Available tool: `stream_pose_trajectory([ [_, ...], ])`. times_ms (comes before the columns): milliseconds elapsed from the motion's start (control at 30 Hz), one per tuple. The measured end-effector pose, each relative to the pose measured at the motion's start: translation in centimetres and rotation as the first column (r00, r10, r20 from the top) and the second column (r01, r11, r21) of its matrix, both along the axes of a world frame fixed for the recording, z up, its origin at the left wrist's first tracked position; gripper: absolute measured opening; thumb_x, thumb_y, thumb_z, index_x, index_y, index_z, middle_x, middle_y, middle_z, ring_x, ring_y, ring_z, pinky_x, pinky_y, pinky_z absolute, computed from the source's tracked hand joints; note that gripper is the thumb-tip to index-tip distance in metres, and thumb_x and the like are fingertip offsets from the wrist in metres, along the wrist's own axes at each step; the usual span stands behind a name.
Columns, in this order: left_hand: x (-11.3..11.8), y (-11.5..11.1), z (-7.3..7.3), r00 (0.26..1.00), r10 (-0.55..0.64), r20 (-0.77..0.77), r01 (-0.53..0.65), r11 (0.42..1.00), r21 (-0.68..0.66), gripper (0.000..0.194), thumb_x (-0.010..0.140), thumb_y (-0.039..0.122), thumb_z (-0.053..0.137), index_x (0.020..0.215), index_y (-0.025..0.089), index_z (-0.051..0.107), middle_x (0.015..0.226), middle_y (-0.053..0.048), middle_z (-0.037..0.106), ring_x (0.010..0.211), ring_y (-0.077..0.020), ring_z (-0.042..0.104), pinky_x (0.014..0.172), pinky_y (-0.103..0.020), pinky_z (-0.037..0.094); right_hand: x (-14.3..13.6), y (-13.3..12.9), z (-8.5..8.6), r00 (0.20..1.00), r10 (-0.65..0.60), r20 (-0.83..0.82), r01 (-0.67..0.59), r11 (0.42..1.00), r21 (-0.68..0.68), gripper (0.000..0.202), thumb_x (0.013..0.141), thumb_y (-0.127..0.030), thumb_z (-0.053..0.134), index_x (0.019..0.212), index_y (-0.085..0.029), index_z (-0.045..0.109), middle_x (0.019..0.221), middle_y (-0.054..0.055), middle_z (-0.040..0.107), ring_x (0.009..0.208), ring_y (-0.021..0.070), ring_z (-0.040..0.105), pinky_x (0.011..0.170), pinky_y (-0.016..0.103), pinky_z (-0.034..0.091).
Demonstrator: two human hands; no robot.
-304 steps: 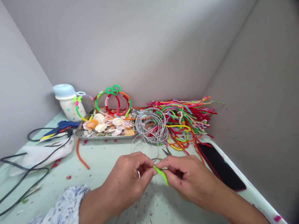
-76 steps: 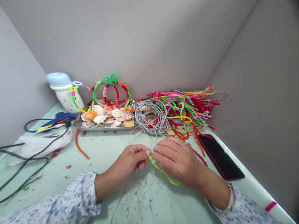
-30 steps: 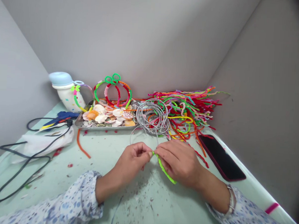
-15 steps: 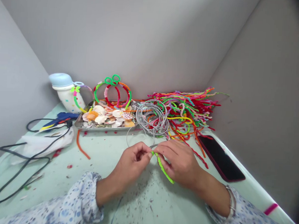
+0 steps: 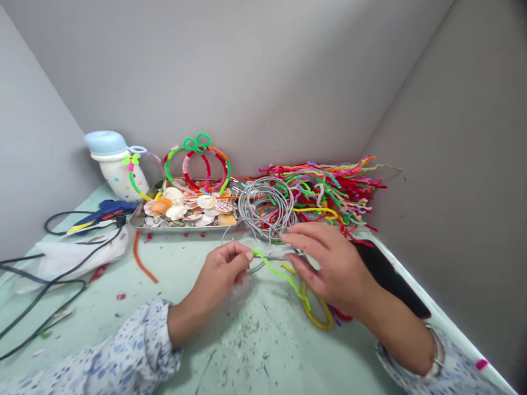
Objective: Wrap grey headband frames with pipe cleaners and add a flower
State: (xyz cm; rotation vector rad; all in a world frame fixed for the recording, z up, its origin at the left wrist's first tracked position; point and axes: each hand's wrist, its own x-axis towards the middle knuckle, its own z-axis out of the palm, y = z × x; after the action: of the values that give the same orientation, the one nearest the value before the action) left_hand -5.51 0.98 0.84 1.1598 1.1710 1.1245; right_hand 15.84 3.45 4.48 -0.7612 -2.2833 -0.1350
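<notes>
My left hand (image 5: 219, 275) is closed, pinching one end of a lime green pipe cleaner (image 5: 281, 274) between thumb and fingers. From that pinch the pipe cleaner slants down to the right, its far end lying near a yellow pipe cleaner (image 5: 326, 323). My right hand (image 5: 331, 263) has its fingers stretched out and thumb apart, above the lime strip and just in front of a coil of grey wire (image 5: 249, 217). A strand of wire runs between the two hands; whether my left hand also grips it I cannot tell.
Behind my hands stand a metal tray (image 5: 186, 231) of seashells, several pipe-cleaner rings (image 5: 168, 164) and a bottle (image 5: 118, 175). A pile of pipe cleaners (image 5: 335, 186) lies at back right, a phone (image 5: 396, 281) at the right edge. Black cable (image 5: 38, 274) loops across the left.
My right hand has let go of the lime pipe cleaner, opened, and moved up and right. My left hand has shifted slightly left with the strip. The yellow loop now shows beneath my right hand.
</notes>
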Motion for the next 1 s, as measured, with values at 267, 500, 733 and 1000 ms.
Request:
stream_pose_trajectory([
  [267,-0.3,0.5,0.2,0.987,0.062,0.15,-0.056,0.998,-0.042,0.015,0.081,0.026,0.059,0.072,0.016,0.053,0.052,0.007,0.04,0.047,-0.0064,0.031,0.045,-0.02,0.024,0.7,-1.9,1.2,0.937,0.02,0.348,0.168,0.848,-0.502,0.014,0.082,-0.036,0.064,0.085,-0.022,0.065,0.077,0.001,0.066,0.065,0.0138,0.058,0.058,0.024,0.038],
  [500,-0.5,0.8,0.2,0.985,0.089,0.145,-0.087,0.996,-0.017,0.017,0.081,0.028,0.06,0.071,0.016,0.053,0.051,0.007,0.041,0.047,-0.0063,0.031,0.045,-0.019,0.024,-0.6,-0.9,-2.2,0.843,-0.064,0.534,0.351,0.818,-0.456,0.011,0.084,-0.021,0.053,0.076,-0.02,0.06,0.068,0.001,0.063,0.059,0.0128,0.053,0.053,0.024,0.024],
  [733,-0.5,0.6,-0.1,0.986,0.087,0.144,-0.088,0.996,-0.001,0.016,0.081,0.031,0.061,0.075,0.016,0.055,0.053,0.007,0.043,0.048,-0.0067,0.033,0.046,-0.019,0.026,1.6,-1.5,2.6,0.919,0.102,0.38,0.221,0.666,-0.713,0.02,0.09,-0.037,0.052,0.085,-0.021,0.064,0.062,-0.002,0.062,0.055,0.011,0.053,0.051,0.021,0.034],
  [1000,0.5,-0.6,0.3,0.997,-0.03,0.071,0.033,0.999,-0.03,0.018,0.08,0.031,0.061,0.073,0.016,0.056,0.05,0.007,0.041,0.045,-0.0068,0.032,0.045,-0.02,0.024,1.1,-2.2,4.0,0.999,0.001,-0.053,-0.011,0.984,-0.176,0.01,0.088,-0.025,0.058,0.09,-0.023,0.067,0.084,0.003,0.07,0.079,0.017,0.062,0.074,0.031,0.048],
])
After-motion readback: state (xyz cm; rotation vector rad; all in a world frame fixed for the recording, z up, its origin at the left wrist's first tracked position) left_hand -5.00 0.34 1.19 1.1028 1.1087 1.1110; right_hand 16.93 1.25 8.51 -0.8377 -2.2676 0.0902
